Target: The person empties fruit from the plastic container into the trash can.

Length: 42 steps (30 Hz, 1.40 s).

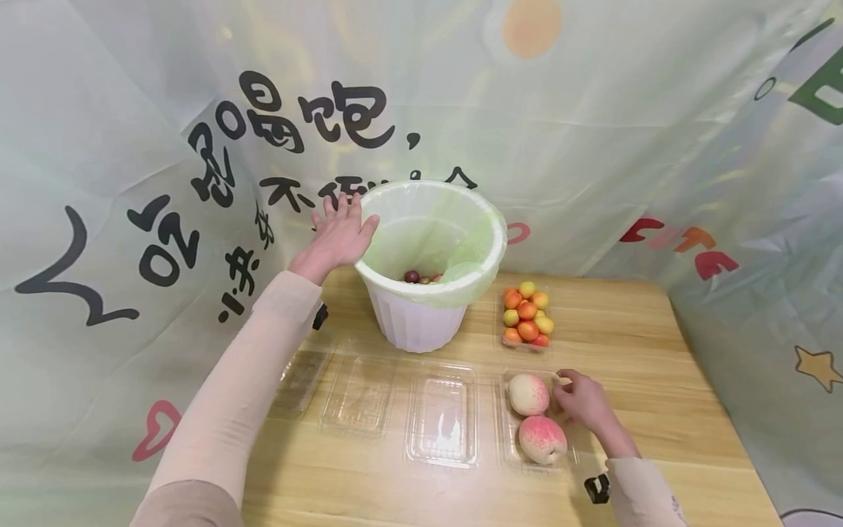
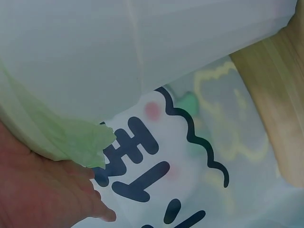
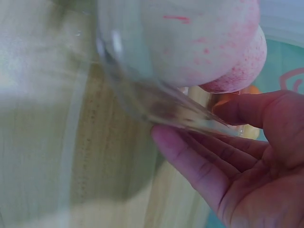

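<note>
My left hand is at the left rim of a white bin, its fingers spread. A pale green bag lines the bin and folds over its rim beside that hand in the left wrist view. Deep inside lie a dark round fruit and some reddish ones. At the right, my right hand pinches the edge of a clear plastic box between thumb and fingers. Two pink-and-white peaches sit in this box, one behind the other.
Behind the peaches stands a clear box of small orange and yellow tomatoes. Several clear plastic boxes line the wooden table to the left. A printed fabric wall encloses the back and sides.
</note>
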### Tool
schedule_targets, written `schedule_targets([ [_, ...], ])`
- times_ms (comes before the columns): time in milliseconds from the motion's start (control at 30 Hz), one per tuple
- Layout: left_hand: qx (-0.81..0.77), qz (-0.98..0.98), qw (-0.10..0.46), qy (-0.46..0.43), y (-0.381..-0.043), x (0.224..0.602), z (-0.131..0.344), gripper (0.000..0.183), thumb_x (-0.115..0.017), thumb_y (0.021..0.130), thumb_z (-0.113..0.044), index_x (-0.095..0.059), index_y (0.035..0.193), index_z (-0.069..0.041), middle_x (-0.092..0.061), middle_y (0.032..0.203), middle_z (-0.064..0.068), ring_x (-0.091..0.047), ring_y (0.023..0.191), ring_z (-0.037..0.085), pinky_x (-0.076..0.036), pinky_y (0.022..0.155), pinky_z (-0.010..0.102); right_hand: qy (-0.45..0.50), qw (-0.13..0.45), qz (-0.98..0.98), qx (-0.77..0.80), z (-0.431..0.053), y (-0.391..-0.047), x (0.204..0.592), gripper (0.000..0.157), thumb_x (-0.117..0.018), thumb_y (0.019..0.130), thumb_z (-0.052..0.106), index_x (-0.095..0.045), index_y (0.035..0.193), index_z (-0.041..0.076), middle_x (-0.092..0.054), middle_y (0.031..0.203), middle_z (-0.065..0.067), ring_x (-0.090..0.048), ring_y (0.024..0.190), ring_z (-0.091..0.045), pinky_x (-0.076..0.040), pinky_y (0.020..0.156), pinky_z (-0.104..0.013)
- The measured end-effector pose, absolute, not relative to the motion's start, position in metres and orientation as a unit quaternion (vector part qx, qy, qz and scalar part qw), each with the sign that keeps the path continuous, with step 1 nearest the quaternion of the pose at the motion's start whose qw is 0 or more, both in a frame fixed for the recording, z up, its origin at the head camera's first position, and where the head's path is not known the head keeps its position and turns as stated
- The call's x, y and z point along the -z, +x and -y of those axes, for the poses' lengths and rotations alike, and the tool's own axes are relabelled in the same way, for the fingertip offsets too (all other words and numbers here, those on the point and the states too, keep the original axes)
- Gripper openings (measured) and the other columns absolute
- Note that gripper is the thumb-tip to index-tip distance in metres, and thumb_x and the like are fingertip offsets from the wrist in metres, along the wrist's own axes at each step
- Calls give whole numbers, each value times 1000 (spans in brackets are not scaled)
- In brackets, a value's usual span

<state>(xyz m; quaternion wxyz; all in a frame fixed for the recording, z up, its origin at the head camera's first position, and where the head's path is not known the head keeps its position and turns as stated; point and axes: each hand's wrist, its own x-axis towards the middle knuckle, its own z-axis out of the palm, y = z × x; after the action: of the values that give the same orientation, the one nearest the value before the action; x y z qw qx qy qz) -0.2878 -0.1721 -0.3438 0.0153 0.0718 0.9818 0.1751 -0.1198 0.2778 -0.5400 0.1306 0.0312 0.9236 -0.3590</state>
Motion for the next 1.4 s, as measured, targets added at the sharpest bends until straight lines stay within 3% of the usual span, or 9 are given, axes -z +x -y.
schedule_targets([
  [367, -176, -982, 11, 68, -288, 344, 171, 74, -20, 105, -51, -3, 159, -3, 2, 163, 28, 11, 148, 50, 10, 114, 69, 67, 152, -898, 406, -279, -121, 550, 45, -55, 93, 8, -45, 132, -12, -66, 105, -33, -70, 64, -25, -59, 52, -38],
  [600, -185, -981, 16, 64, -287, 344, 172, 74, -21, 105, -50, -2, 159, -3, 2, 163, 28, 11, 148, 50, 7, 115, 70, 79, 157, -885, 431, -280, -117, 553, 28, -56, 96, 12, -60, 113, -10, -71, 86, -18, -71, 66, -26, -59, 54, -38],
  [867, -197, -978, 19, 65, -288, 344, 171, 74, -21, 105, -49, -1, 159, -3, 1, 163, 28, 9, 149, 50, 3, 115, 71, 82, 168, -879, 439, -280, -117, 553, 24, -53, 99, 13, -63, 106, -7, -69, 82, -13, -69, 69, -24, -59, 54, -39],
  [1400, -199, -978, 17, 64, -289, 345, 172, 73, -21, 105, -49, -1, 159, -3, 0, 162, 30, 6, 149, 51, 2, 115, 71, 84, 206, -843, 490, -286, -116, 547, 27, -44, 102, 9, -59, 103, -13, -67, 86, -23, -67, 75, -29, -61, 60, -44],
])
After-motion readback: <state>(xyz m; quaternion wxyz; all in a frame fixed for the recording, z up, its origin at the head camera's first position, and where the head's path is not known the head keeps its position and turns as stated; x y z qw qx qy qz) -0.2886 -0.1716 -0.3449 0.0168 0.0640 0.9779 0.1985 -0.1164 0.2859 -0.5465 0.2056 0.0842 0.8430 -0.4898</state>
